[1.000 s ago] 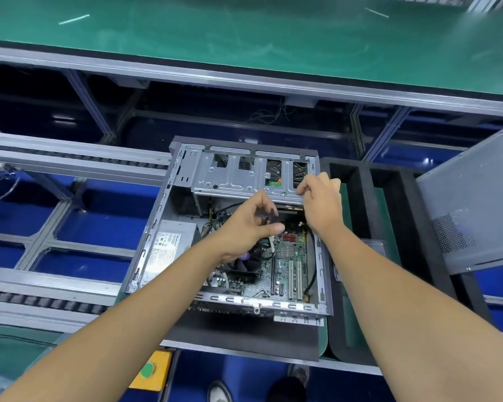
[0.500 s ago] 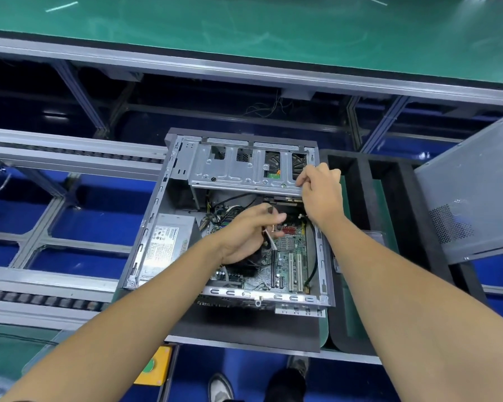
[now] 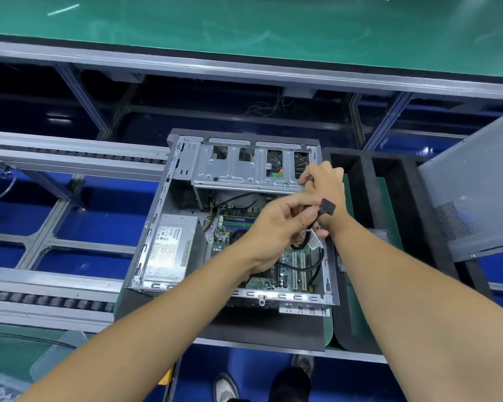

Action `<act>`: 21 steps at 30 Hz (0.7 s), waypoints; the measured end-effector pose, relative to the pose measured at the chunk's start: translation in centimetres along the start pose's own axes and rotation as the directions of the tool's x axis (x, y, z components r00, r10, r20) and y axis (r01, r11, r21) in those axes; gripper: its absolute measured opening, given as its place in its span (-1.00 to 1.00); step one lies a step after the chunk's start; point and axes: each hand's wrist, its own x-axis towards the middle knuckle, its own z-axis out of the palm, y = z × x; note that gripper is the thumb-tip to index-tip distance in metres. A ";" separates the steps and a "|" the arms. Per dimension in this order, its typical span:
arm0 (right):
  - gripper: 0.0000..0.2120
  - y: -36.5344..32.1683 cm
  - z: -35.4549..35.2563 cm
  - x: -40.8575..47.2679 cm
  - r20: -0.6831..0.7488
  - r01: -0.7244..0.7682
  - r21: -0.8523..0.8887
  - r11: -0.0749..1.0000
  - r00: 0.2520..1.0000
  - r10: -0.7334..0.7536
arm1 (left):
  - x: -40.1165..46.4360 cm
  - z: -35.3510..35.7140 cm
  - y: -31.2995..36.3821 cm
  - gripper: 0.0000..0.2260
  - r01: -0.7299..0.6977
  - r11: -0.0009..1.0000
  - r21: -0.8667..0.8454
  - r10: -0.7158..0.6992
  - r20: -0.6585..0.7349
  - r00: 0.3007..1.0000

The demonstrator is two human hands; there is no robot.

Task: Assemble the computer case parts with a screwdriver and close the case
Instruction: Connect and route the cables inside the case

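The open computer case (image 3: 154, 227) lies on its side with the motherboard (image 3: 233, 224) and silver power supply (image 3: 169, 248) exposed. A silver drive cage (image 3: 238, 172) spans its far end. My left hand (image 3: 276, 227) is raised above the motherboard and pinches a black cable with its connector (image 3: 327, 206) sticking out past the fingers. My right hand (image 3: 323, 181) grips the drive cage at its right end, fingers curled over the edge. The case's grey side panel (image 3: 474, 187) leans at the far right. No screwdriver is in view.
The case rests on a black foam pad (image 3: 262, 329) on a conveyor line with roller rails (image 3: 41, 303) to the left. Black foam dividers (image 3: 389, 204) stand right of the case. A green bench top (image 3: 244, 24) runs across the far side. My shoes (image 3: 224, 387) show below.
My left hand has lifted out of the case and moved right, drawing the black cable and its connector up beside my right wrist. My right hand has stayed on the drive cage.
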 end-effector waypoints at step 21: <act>-0.66 1.1 0.8 0.3 -0.022 -0.054 0.233 0.971 0.998 0.060 | 4.8 0.8 -9.0 -0.61 0.156 0.988 0.021 -0.062 -0.859 0.508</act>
